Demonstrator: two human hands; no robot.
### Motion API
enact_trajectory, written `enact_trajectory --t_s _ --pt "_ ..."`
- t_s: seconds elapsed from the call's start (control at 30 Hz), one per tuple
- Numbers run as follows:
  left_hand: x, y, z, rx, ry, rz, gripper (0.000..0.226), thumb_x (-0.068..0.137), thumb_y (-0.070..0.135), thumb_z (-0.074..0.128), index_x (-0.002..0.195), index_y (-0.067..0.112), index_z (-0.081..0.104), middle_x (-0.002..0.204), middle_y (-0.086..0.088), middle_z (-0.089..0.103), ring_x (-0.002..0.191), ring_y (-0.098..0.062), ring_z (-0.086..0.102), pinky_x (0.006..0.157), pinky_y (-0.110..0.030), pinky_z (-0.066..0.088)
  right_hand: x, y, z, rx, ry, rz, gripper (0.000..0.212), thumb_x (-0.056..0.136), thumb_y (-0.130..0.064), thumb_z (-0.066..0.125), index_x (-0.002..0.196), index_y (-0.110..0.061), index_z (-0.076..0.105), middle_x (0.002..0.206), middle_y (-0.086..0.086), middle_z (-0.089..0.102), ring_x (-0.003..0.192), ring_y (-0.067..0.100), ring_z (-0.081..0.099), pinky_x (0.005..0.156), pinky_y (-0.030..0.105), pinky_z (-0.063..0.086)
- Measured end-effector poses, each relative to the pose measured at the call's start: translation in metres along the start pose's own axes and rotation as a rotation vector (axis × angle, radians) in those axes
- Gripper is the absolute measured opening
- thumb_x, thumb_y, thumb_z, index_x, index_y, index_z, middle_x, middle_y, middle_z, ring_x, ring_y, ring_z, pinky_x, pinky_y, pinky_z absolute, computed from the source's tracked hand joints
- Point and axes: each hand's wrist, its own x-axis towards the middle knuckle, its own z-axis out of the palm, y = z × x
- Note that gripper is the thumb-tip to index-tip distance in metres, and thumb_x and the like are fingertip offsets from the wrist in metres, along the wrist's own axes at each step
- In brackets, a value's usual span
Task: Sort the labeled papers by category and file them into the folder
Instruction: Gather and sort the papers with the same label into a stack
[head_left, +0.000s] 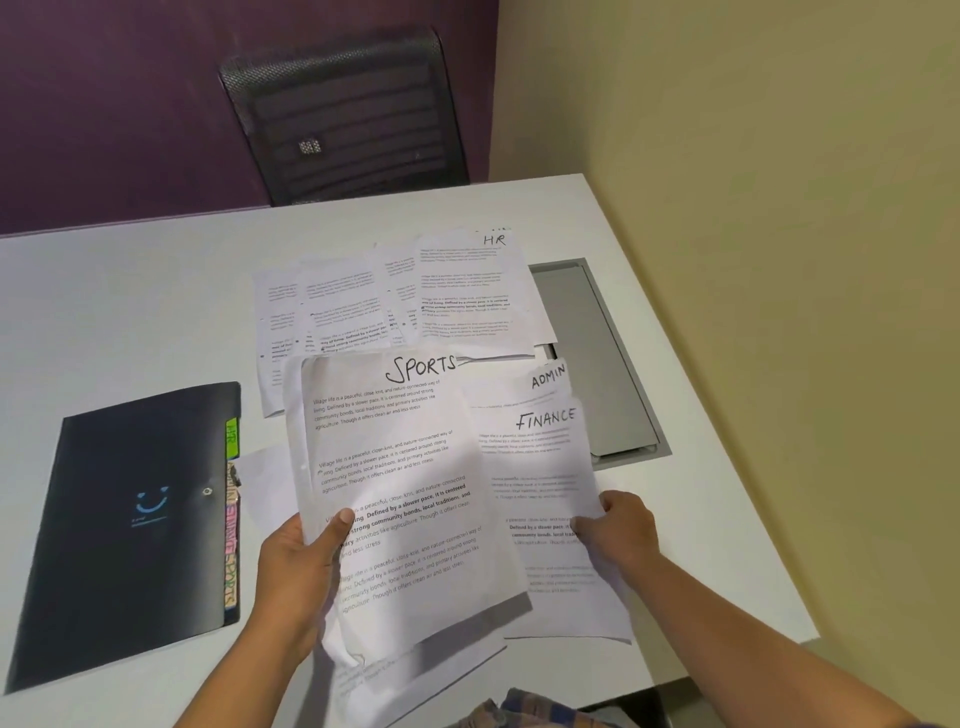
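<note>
Both hands are low in the view, to the right of the black folder (130, 519), and each holds paper. The left hand (298, 566), the one nearer the folder, grips the lower left edge of the sheet headed SPORTS (395, 467), thumb pressed on its printed face; the sheet is lifted and tilted, and casts a shadow on the papers under it. The right hand (618, 530), farther from the folder, pinches the right edge of the sheet headed FINANCE (540, 457), which is partly covered by the SPORTS sheet. Beyond FINANCE a corner marked ADMIN (545, 376) peeks out. Farther back and right of the folder, several overlapping printed pages lie flat on the white counter (130, 312), the topmost marked HR (467, 291). The folder itself lies closed, apart from both hands, with coloured tabs (232, 519) along its right edge, a green one reading HR and a lower one reading SPORTS. A grey hatch (597, 364) is set into the counter, right of the papers.
</note>
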Motion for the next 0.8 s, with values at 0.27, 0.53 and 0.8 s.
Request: enact_trajectory --t_s 0.27,0.53,0.8 --pt "0.007 -0.005 -0.001 0.000 -0.012 -0.009 0.018 0.092 0.003 0.064 0.106 0.013 0.068 0.090 -0.006 0.078 0.078 -0.021 0.076 0.055 -0.026 0.059 -0.003 0.017 -0.012 0.041 0.023 -0.071 0.033 0.075 -0.001 0.071 0.059 -0.018 0.048 0.060 -0.003 0.054 0.060 0.020 0.052 0.055 0.029 0.039" --pt "0.009 -0.007 0.001 0.017 -0.036 -0.008 0.025 0.091 0.006 0.065 0.115 0.010 0.067 0.099 -0.013 0.077 0.089 -0.032 0.074 0.067 -0.036 0.062 -0.005 0.023 -0.016 0.173 0.022 0.000 0.041 0.072 -0.012 0.078 0.106 -0.015 0.055 0.092 0.002 0.064 0.080 0.018 0.063 0.058 0.028 0.051" --pt "-0.002 -0.004 0.007 0.027 -0.089 0.026 0.016 0.094 0.012 0.063 0.109 0.014 0.069 0.096 -0.010 0.078 0.087 -0.029 0.075 0.069 -0.035 0.061 -0.037 -0.026 -0.016 0.335 -0.002 -0.238 0.059 0.085 -0.031 0.075 0.136 -0.021 0.048 0.130 -0.003 0.059 0.114 0.016 0.060 0.089 0.029 0.049"
